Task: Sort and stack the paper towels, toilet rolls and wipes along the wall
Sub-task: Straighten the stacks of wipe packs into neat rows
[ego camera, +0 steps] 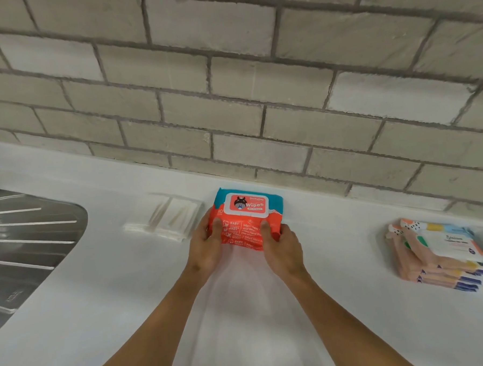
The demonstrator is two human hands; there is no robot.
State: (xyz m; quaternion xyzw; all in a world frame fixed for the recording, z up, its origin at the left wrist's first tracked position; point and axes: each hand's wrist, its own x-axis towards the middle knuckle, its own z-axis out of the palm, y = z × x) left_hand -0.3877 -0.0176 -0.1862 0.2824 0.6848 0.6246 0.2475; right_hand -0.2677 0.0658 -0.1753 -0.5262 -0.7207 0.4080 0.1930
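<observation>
Counter (336, 261): wipes (247, 207), left hand (206, 246), right hand (283, 247)

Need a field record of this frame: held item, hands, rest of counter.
held: red baby wipes pack, close to block wall
left hand: grips pack's near-left corner, thumb on top
right hand: grips near-right corner, thumb on top
counter, right: stack of wipes packs
counter, left: clear flat packets, steel drainboard

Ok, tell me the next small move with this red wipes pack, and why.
Probably push the red wipes pack flush to the brick wall and let go: left hand and right hand both grip its near edge, and a strip of counter shows behind it.
</observation>
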